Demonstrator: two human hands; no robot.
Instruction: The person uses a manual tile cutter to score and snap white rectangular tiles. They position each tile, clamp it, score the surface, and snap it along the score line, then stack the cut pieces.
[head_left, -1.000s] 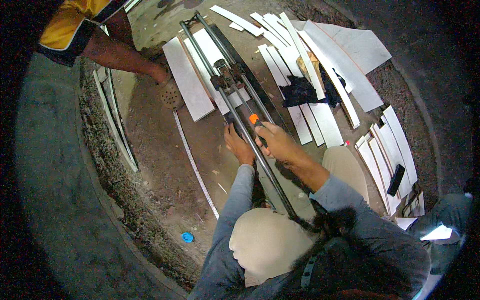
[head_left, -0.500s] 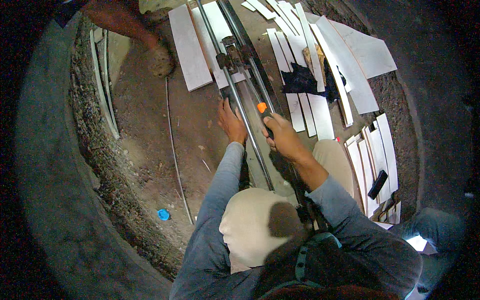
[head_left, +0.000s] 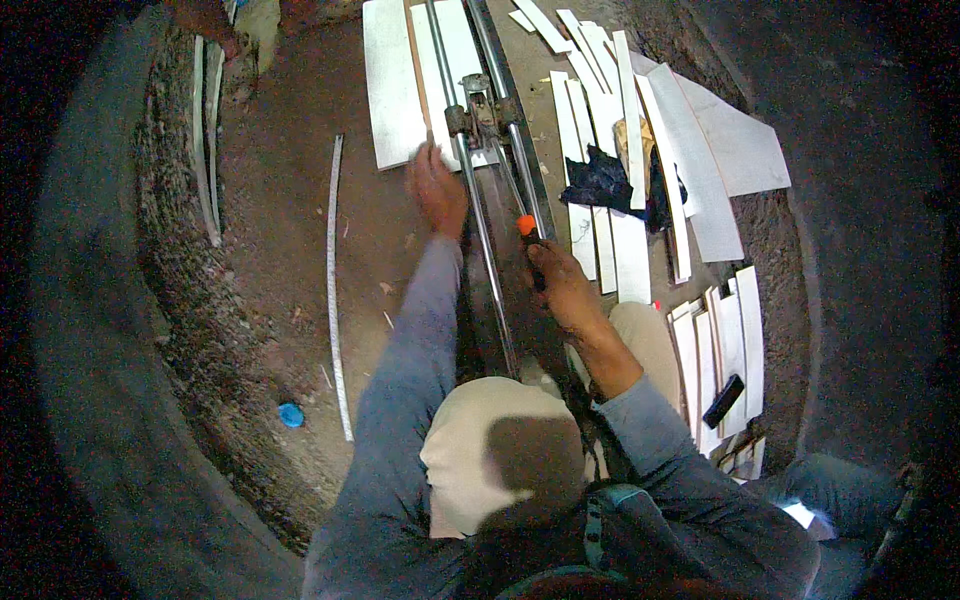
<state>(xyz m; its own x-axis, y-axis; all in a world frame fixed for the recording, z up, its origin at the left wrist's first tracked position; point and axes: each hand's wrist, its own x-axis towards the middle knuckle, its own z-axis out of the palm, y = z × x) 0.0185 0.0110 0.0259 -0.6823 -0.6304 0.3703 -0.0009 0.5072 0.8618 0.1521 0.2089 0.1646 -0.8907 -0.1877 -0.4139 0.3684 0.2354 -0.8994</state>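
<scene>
A manual tile cutter (head_left: 480,110) with two steel rails stretches away in front of me. My right hand (head_left: 555,280) is closed round its black-and-orange handle (head_left: 528,230). My left hand (head_left: 435,195), slightly blurred, reaches left of the rails with fingers extended to the near edge of white tile boards (head_left: 391,90) at the cutter's far end; whether the fingertips touch them is unclear. Beside the cutter on the left, a white strip like a measuring tape (head_left: 338,290) lies on the dirty floor (head_left: 270,250).
White cut strips (head_left: 575,170) and large pieces (head_left: 720,140) lie right, with black cloth (head_left: 595,180). Another stack (head_left: 720,350) carries a black object (head_left: 722,400). A blue cap (head_left: 291,415) lies left. Another person's leg (head_left: 205,20) is top left; denim-clad legs (head_left: 840,490) are lower right.
My left hand has moved up along the cutter toward the boards. My right hand still grips the handle. The other person's leg at top left has moved farther up, partly out of view.
</scene>
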